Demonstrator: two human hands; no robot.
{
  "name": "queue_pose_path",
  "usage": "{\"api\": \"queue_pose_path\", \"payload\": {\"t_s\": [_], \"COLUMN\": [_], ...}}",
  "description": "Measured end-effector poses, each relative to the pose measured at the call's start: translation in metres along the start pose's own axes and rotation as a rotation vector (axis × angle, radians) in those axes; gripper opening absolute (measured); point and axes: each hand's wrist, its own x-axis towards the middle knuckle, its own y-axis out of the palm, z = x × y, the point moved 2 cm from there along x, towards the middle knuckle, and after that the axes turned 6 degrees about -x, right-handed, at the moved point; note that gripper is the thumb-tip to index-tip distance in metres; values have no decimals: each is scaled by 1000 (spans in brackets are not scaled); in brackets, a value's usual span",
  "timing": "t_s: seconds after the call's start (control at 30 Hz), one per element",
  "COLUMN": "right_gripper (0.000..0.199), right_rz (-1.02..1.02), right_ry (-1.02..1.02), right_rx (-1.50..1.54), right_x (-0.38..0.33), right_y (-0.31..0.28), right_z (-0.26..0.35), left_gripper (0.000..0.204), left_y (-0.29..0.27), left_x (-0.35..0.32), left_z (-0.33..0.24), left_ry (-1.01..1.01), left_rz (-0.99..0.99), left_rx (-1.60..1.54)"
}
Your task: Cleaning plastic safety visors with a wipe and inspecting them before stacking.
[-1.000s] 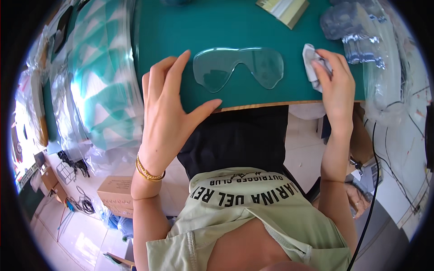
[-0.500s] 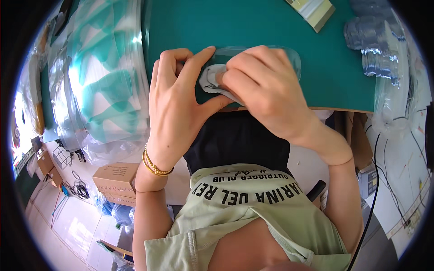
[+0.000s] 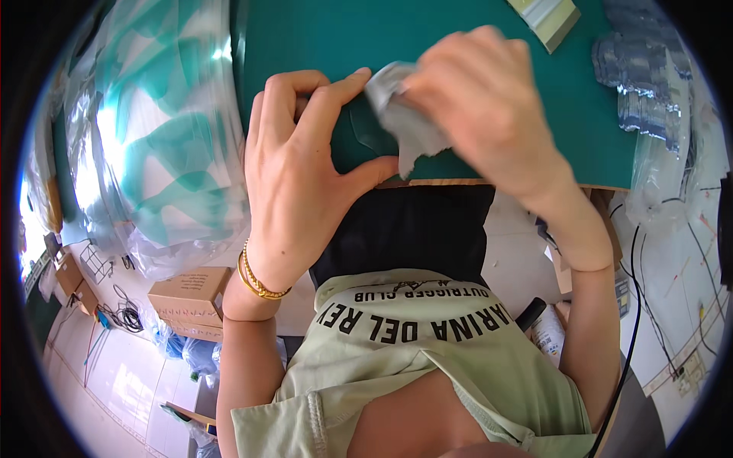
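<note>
My right hand (image 3: 489, 107) is closed on a grey cloth (image 3: 412, 126), which hangs crumpled from the fingers over the green table mat (image 3: 305, 34). The hand is smeared by motion. My left hand (image 3: 290, 160), a gold bracelet at its wrist, rests on the mat with thumb and index finger stretched wide apart. Between them lies a thin clear plastic piece (image 3: 365, 136) with a rounded outline. Much of that piece is hidden under the cloth and my right hand, and I cannot make out its far edge.
Large clear plastic sheets (image 3: 164, 114) are stacked at the left. A pale yellow-and-silver block (image 3: 551, 23) lies at the far right, near clear plastic packaging (image 3: 641, 84). A cardboard box (image 3: 191, 294) stands below on the left, and a black cable (image 3: 634, 305) hangs at the right.
My right hand has lifted and moved up and to the right, drawing the grey cloth with it so that more of it shows. My left hand stays nearly in place.
</note>
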Motion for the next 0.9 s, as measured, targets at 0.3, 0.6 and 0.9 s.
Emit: {"api": "queue_pose_path", "payload": {"t_s": [0.3, 0.6, 0.9], "right_gripper": [18, 17, 14], "right_rz": [44, 96, -41], "right_ry": [-17, 146, 174], "right_rx": [102, -46, -9], "right_x": [3, -78, -40], "right_y": [11, -49, -29], "right_z": [21, -27, -20], "left_gripper": [67, 68, 63], "left_y": [4, 5, -5], "left_x": [0, 1, -1], "left_z": [1, -3, -6], "left_ry": [63, 40, 140], "left_rz": [-38, -26, -50], "left_rx": [-53, 28, 35]}}
